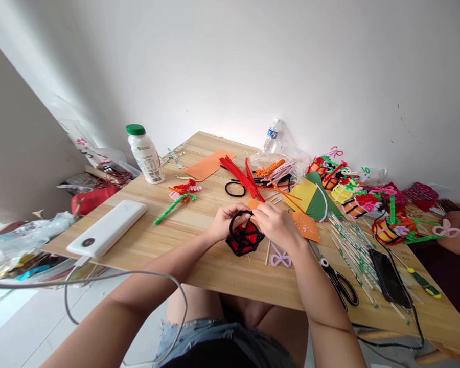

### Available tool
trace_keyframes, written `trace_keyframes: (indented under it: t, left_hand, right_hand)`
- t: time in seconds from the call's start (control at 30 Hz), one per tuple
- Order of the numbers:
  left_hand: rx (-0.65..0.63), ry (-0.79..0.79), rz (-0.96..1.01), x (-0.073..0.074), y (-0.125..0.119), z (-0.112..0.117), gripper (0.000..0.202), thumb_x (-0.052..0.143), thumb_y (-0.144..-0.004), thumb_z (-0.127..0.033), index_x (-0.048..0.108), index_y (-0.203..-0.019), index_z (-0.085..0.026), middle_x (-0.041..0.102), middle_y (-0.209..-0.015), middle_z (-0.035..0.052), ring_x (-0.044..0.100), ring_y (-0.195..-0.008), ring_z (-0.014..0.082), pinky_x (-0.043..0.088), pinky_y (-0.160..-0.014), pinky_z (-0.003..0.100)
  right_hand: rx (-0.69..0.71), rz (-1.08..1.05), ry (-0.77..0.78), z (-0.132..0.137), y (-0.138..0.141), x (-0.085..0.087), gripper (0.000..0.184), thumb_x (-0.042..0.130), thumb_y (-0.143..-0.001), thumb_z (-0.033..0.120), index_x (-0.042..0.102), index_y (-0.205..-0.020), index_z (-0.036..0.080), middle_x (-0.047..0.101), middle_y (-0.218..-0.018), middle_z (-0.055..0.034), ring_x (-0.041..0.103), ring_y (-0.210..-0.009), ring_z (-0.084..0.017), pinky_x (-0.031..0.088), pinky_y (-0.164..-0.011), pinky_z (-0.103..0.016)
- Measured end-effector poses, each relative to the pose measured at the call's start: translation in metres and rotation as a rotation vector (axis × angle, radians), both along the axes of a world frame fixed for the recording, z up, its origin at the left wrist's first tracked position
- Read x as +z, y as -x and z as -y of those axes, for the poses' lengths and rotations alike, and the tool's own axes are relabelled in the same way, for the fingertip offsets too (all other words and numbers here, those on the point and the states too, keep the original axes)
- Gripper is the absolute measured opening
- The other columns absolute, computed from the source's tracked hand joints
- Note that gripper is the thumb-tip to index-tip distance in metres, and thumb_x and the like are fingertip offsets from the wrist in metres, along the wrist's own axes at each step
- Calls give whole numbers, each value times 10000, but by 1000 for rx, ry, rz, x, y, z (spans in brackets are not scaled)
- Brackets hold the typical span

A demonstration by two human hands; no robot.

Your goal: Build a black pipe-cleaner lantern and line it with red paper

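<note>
Adjoining white wall, perhaps: cluttered wooden table

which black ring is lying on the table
The black ring beside the red bundle; the other ring is held up in the left hand, with the right hand at it.

Bare tabletop left a lane between the power bank and the left hand, a green pipe-cleaner stem jutting beside it. Beyond the right forearm I saw scissors, wrapped sticks and a smartphone barring passage; red pipe cleaners crowded ahead.
</note>
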State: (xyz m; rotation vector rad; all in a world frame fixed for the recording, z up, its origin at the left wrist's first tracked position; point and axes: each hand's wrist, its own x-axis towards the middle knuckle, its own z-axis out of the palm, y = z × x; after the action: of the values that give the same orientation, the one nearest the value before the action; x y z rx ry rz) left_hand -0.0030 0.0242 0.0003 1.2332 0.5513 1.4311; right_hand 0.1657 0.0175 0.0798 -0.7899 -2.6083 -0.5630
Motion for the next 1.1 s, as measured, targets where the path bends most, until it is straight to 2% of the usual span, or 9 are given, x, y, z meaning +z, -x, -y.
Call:
trace_keyframes:
  t: [0.1,0.37,0.73,0.87,1.0,1.1]
  left_hand:
    - [-6,10,-15,1,0,1,266,778,-711,-353,671,-823,-136,571,-590,-30,504,-481,64,425,-499,202]
    - [-6,0,-33,3,-1,3,291,803,-674,-349,655,-802,-132,594,-712,-14,512,-509,59,433,-512,206]
    - [11,1,-56,-2,0,1,278,747,-741,-378,642,-840,-141,551,-614,-29,495,-519,72,432,-533,211]
    - [11,-35,-50,-2,1,1,248,734,-760,-357,639,-848,-145,561,-639,-24,503,-528,70,441,-546,213]
    - [32,-70,-35,-1,0,1,217,737,-759,-324,632,-828,-148,586,-725,-10,523,-537,61,454,-541,207]
    - [35,-59,-32,-1,0,1,230,755,-737,-326,635,-820,-149,599,-763,-7,529,-521,56,457,-521,207]
  right_hand:
    - [7,16,-8,0,0,0,238,469,-960,211,634,-800,147,609,-779,-71,548,-753,-191,416,-635,-309]
    - [-1,81,25,4,-2,1,239,434,-955,127,622,-807,134,598,-787,-68,545,-758,-181,416,-642,-303]
    - [48,13,-52,-2,1,-3,276,408,-937,117,624,-768,142,601,-745,-67,538,-719,-181,425,-630,-300]
    - [93,-217,127,-4,4,-6,266,432,-912,135,634,-741,156,633,-752,-70,568,-730,-166,453,-687,-283]
    - [82,-558,456,-4,9,-7,222,494,-857,160,645,-695,163,643,-711,-49,568,-642,-136,442,-617,-252]
    - [1,-724,687,-3,11,-8,175,550,-790,188,646,-646,165,630,-654,-23,545,-589,-125,416,-562,-241]
